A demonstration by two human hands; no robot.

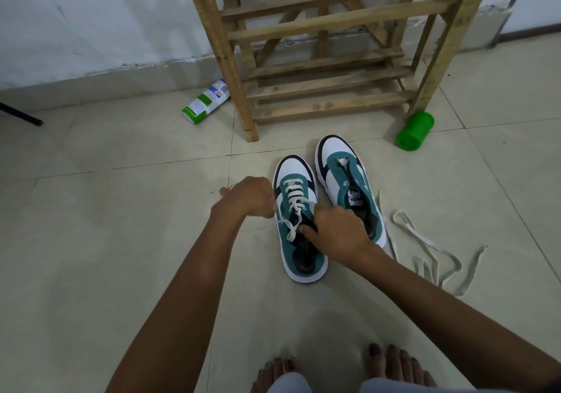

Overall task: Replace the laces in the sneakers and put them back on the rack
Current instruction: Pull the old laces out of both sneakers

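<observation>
Two teal, white and black sneakers stand side by side on the tiled floor. The left sneaker (299,219) carries a white lace (294,196) threaded through most of its eyelets. My left hand (247,196) grips one end of that lace at the shoe's left side. My right hand (337,228) pinches the other end over the tongue, forefinger pointing left. The right sneaker (349,184) has no lace in it. A loose cream lace (431,248) lies in loops on the floor to its right.
A wooden slatted shoe rack (321,59) stands just beyond the sneakers against a white wall. A white and green bottle (206,101) lies by its left leg, a green plastic cup (415,131) by its right leg. My bare feet (337,371) show at the bottom edge.
</observation>
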